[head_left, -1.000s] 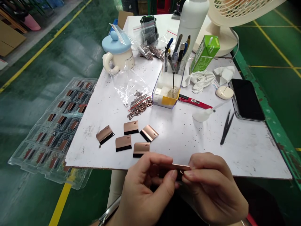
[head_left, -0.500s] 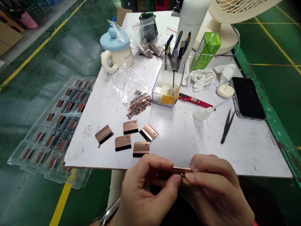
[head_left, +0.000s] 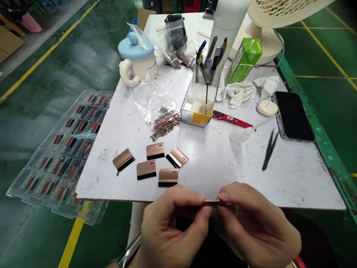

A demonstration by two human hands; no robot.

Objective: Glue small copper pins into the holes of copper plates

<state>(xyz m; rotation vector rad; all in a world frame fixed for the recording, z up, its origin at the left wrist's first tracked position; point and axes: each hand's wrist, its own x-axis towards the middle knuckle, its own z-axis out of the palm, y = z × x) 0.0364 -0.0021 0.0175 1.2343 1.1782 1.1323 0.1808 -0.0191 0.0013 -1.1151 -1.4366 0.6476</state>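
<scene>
Between both hands, just off the table's front edge, a thin copper-coloured plate (head_left: 211,203) is held edge-on. My left hand (head_left: 175,227) pinches its left end between thumb and fingers. On its right end, my right hand (head_left: 253,223) grips in the same way. Most of the plate is hidden by the fingers, and a tiny part at its middle is too small to make out. Several similar copper-coloured plates (head_left: 146,169) with black lower edges lie beyond my left hand. Behind them is a pile of tiny copper-coloured pins (head_left: 166,126) by a clear zip bag (head_left: 152,98).
A clear tool holder (head_left: 196,117) stands mid-table, with a red cutter (head_left: 232,120) beside it. Black tweezers (head_left: 270,150), a white squeeze bottle (head_left: 240,136) and a phone (head_left: 294,116) lie right. A lidded mug (head_left: 142,63) stands back left. Compartment trays (head_left: 52,137) are left of the table.
My right hand's fingertips have shifted slightly left and inward on the plate. The plate now sits more level and edge-on. The things on the table have stayed put.
</scene>
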